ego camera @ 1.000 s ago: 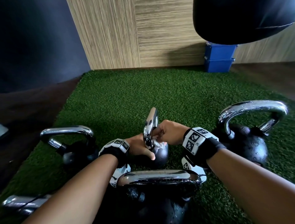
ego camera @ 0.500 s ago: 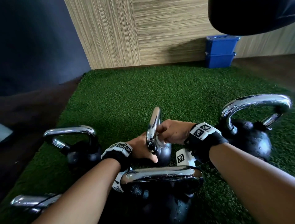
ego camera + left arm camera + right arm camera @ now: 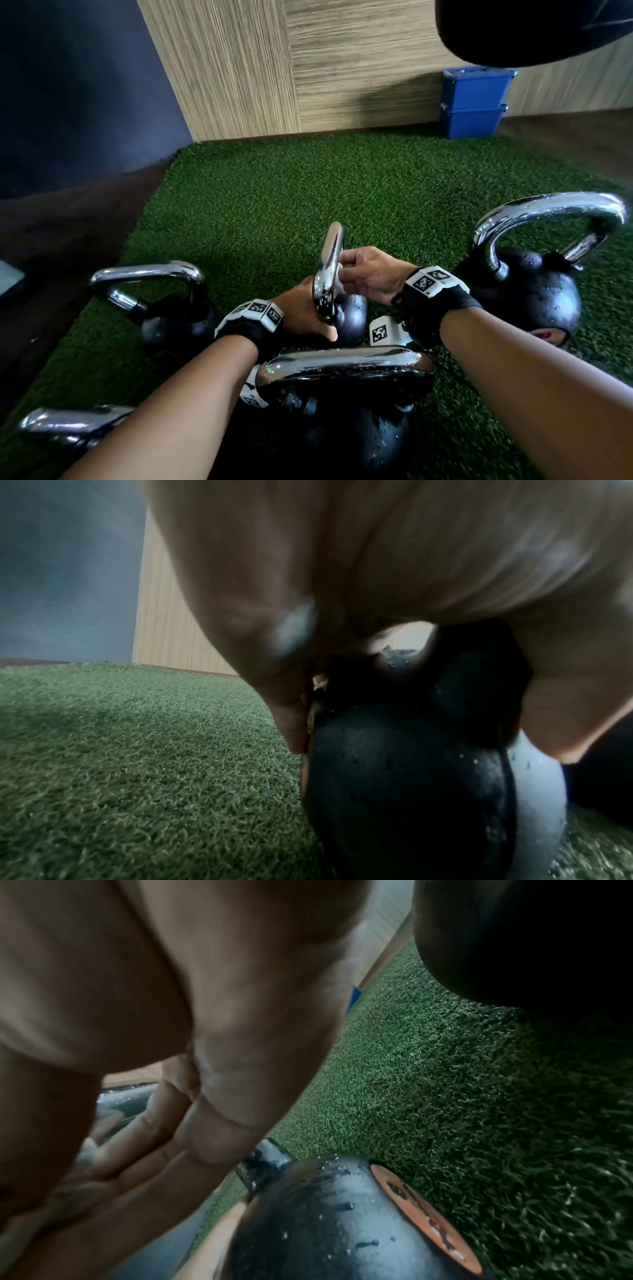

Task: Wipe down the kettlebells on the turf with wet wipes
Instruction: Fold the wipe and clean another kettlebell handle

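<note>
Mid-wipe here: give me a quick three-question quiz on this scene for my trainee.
1. True or false: the right hand pinches a white wipe against the chrome handle of the small kettlebell.
2. The left hand holds that kettlebell by its: A) handle top, B) black body, C) nothing at all.
3. Fill in: the stacked bins by the wall are ___.
Key: 1 true; 2 B; 3 blue.

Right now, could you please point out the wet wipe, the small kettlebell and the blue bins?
wet wipe (image 3: 340,286): head view, white fold.
small kettlebell (image 3: 352,318): head view, black ball.
blue bins (image 3: 474,89): head view, upper bin's front.
</note>
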